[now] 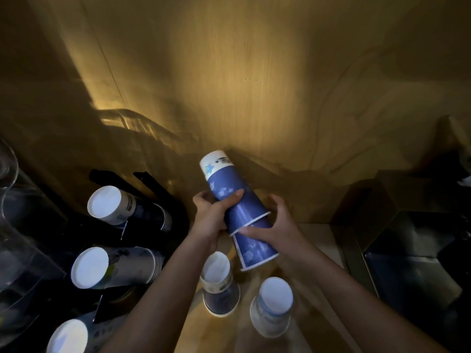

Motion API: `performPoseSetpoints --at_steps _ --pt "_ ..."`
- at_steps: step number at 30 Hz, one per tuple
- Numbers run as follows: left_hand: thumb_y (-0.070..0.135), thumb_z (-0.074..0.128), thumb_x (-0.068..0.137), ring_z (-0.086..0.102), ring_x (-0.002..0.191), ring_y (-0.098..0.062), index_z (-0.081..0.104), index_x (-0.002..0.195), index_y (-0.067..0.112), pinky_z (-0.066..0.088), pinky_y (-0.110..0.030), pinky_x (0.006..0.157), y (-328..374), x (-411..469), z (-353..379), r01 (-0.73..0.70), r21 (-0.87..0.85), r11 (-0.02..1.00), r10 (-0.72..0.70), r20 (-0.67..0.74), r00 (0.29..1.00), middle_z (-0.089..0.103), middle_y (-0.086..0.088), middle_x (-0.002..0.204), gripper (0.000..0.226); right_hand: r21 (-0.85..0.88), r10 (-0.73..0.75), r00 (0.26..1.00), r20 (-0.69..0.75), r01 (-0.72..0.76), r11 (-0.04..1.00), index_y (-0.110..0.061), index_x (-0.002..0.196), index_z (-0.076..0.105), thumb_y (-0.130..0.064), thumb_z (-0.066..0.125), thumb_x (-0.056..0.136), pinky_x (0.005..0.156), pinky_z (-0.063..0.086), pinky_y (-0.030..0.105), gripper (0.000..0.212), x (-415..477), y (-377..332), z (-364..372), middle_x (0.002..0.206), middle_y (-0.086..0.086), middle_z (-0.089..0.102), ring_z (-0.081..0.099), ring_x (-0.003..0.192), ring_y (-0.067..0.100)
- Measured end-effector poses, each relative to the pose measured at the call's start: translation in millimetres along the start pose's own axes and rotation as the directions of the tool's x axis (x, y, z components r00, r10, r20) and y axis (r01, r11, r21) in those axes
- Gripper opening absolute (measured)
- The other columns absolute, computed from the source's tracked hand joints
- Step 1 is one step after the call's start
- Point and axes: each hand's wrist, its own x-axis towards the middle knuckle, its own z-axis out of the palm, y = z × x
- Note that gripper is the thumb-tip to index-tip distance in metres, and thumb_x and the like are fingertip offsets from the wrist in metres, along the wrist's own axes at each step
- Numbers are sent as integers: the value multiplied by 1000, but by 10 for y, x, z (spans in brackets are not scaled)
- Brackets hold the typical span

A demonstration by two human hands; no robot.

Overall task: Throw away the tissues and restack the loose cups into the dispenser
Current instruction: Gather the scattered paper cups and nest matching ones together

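Both my hands hold a short stack of blue paper cups [230, 197], nested upside down and tilted, white base pointing up and away. My left hand [211, 215] wraps the upper blue cup. My right hand [277, 225] grips the lowest cup [257, 250] of the stack by its side. Below, two loose cups stand upside down on the wooden counter [318, 238]: one [219, 286] under my left wrist, another [272, 307] to its right. At the left, the black dispenser rack [150, 184] holds three rows of stacked cups lying sideways [122, 206], [112, 267], [68, 337]. No tissues are visible.
A wooden wall rises behind the counter, lit by a warm light. A clear plastic cover [10, 189] curves along the far left. A dark bin-like opening with a black liner [413, 253] sits at the right, beside dark boxes.
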Motion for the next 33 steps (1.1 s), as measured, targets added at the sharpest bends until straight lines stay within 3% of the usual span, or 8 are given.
performPoseSetpoints --at_steps 6,10,13,19,22,25,29,33 --pt "38 79 64 66 93 -28 42 129 9 54 -35 60 87 54 32 187 -2 982 -187 32 982 63 -13 115 80 324 149 959 241 -224 919 -17 117 51 -56 83 44 66 57 31 89 -4 -181 -77 99 7 74 71 89 23" --pt "35 72 74 71 75 -32 54 119 3 59 -42 67 126 55 -39 262 -149 953 -243 138 960 73 -18 92 58 368 20 856 517 -244 897 -24 129 46 -20 89 48 86 55 41 91 -65 -116 -349 122 7 64 59 113 31" --pt "38 64 79 69 60 -30 57 114 0 58 -35 55 103 50 -65 330 -175 928 -284 245 927 71 -17 77 52 213 34 895 444 -143 967 -21 135 37 -7 85 51 75 58 34 98 -47 -93 -403 114 4 67 66 101 26" --pt "39 63 80 71 71 -30 62 105 3 58 -38 67 40 84 -63 354 -156 922 -286 341 896 74 -17 84 44 166 -39 985 171 11 986 -24 118 53 -7 74 71 55 59 28 54 73 51 -328 83 -1 76 72 78 21" --pt "28 76 66 68 90 -32 58 110 0 55 -44 83 11 79 -81 320 -114 941 -274 302 913 71 -19 102 55 90 -3 987 163 -12 996 -15 118 55 2 71 72 54 58 23 51 109 168 -342 82 1 74 71 72 14" --pt "16 79 55 71 89 -25 58 114 2 59 -35 73 -45 67 -82 220 13 976 -209 365 907 74 -14 101 64 -56 21 968 250 -7 998 -13 116 54 7 69 72 69 55 16 50 113 201 -379 100 3 68 68 82 1" --pt "4 85 52 67 103 -26 51 122 15 57 -41 84 -106 138 -84 -58 253 966 -54 417 907 67 -11 117 78 -172 144 884 446 -73 982 -19 134 35 4 68 75 99 47 33 72 121 251 -412 132 2 52 53 119 13" --pt "-1 85 54 60 109 -20 44 119 27 53 -43 92 -179 240 -80 -174 480 860 -82 467 881 60 -1 120 82 -80 206 892 403 -190 979 -24 141 20 -3 78 66 107 38 39 96 145 342 -404 143 -1 39 41 131 18"
